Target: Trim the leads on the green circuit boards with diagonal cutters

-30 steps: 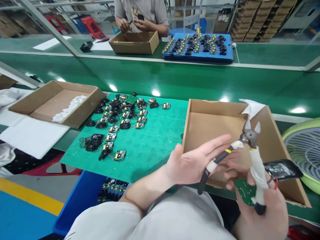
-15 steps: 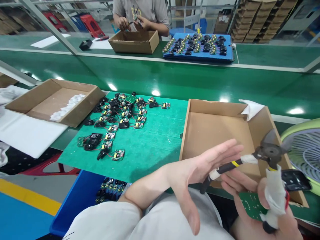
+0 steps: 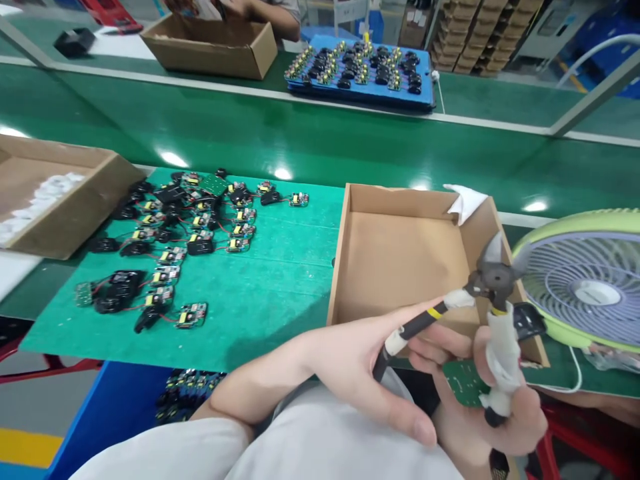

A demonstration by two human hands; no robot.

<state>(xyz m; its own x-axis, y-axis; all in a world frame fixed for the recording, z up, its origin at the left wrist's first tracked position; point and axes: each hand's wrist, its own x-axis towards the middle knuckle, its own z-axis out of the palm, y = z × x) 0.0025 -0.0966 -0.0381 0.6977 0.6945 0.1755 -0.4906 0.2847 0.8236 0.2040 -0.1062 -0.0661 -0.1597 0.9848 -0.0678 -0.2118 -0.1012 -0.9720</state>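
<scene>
My right hand [image 3: 505, 413] is closed around one tape-wrapped handle of a pair of diagonal cutters [image 3: 495, 275], whose jaws point up and are spread. Also in that hand is a green circuit board [image 3: 463, 383], with a black plastic housing [image 3: 530, 320] beside it behind the cutters. The other handle slants down to my left hand [image 3: 355, 363], its end lying in the crook between thumb and forefinger. My left thumb is stretched out, apart from the fingers, which are partly hidden behind the handle.
A cardboard box [image 3: 400, 260] stands just beyond my hands, with a green fan [image 3: 595, 283] to its right. Wired boards and black housings [image 3: 200, 243] cover the left of the green mat [image 3: 280, 280]. Across the partition, a person works over another box [image 3: 215, 50] beside a blue tray [image 3: 425, 93].
My view has swung to the right, so the scene shifts left. My left hand has come in against the cutters' loose handle. The right hand keeps the cutters and board.
</scene>
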